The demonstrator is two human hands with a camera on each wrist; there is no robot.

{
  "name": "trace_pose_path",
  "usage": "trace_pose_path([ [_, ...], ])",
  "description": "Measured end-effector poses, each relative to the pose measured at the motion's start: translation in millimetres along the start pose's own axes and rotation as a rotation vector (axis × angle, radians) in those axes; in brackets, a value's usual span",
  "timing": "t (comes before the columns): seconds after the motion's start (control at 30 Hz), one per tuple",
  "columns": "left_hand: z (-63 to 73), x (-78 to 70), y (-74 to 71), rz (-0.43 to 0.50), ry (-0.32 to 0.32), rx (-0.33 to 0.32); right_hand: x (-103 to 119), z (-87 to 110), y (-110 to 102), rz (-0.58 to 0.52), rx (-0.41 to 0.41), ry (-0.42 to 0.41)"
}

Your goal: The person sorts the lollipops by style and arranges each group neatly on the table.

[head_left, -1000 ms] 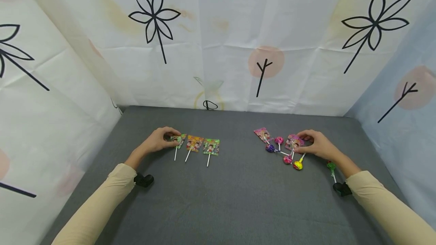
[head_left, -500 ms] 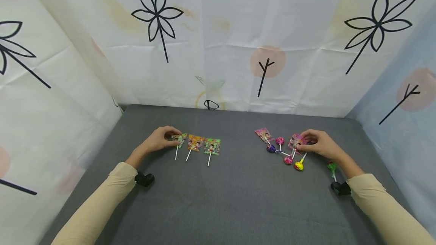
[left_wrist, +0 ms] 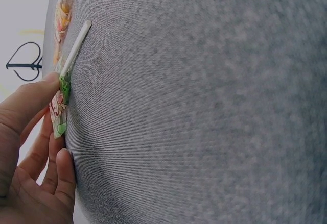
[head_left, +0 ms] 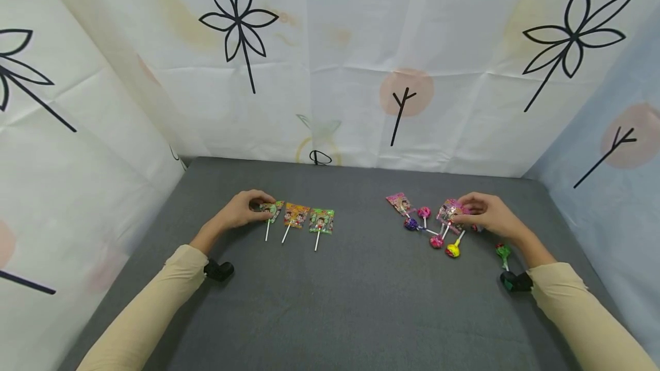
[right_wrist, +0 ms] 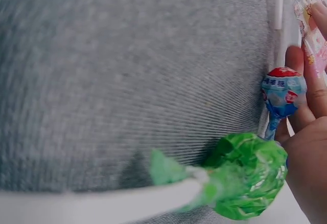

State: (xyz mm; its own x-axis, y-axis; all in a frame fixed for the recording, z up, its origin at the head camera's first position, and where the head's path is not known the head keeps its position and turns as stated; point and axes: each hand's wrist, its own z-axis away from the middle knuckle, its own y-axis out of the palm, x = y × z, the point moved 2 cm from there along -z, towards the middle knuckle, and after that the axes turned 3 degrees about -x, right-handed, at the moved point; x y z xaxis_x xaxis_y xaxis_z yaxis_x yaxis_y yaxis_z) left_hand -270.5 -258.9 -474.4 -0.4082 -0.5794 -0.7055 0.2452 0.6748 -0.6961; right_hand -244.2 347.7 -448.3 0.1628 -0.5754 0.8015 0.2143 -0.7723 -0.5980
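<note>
At the left of the head view, my left hand [head_left: 243, 209] pinches a flat lollipop in a green printed wrapper [head_left: 279, 208]. Its white stick [left_wrist: 76, 48] points away from the fingers in the left wrist view. Beside it lie an orange-wrapped lollipop [head_left: 296, 215] and another green-wrapped lollipop [head_left: 322, 220], in a row. On the right, my right hand [head_left: 490, 213] holds a flat lollipop in a pink wrapper [head_left: 447, 210] between thumb and fingers. Under that hand, the right wrist view shows a blue-and-red ball lollipop [right_wrist: 284, 94].
Left of the right hand lie another pink-wrapped lollipop [head_left: 399, 202] and ball lollipops: pink [head_left: 424, 212], purple [head_left: 411, 224], pinkish red [head_left: 436, 241] and yellow [head_left: 452, 251]. A green ball lollipop [head_left: 503, 252] sits near the right wrist. Printed white curtains [head_left: 350, 102] border the grey table [head_left: 330, 308].
My right hand has shifted slightly right and away from me, lifting at the pink-wrapped lollipop. A small part of another lollipop now shows under it. My left hand stays in place.
</note>
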Motion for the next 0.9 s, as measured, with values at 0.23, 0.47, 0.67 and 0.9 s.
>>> trace_pose_path([
  [0.23,-0.7,-0.6,-0.3,0.006,-0.008,0.004,-3,3.7,-6,-0.119,-0.066,0.015],
  [0.47,-0.2,0.6,0.5,0.007,-0.001,-0.006,-5,5.7,-10,-0.241,-0.115,-0.009],
  [0.67,0.2,-0.5,0.5,0.004,-0.012,-0.009,-3,8.5,-9,-0.378,-0.155,0.004],
  [0.9,-0.2,-1.5,0.4,0.001,-0.012,-0.008,3,15.6,-5,-0.381,-0.191,0.001],
])
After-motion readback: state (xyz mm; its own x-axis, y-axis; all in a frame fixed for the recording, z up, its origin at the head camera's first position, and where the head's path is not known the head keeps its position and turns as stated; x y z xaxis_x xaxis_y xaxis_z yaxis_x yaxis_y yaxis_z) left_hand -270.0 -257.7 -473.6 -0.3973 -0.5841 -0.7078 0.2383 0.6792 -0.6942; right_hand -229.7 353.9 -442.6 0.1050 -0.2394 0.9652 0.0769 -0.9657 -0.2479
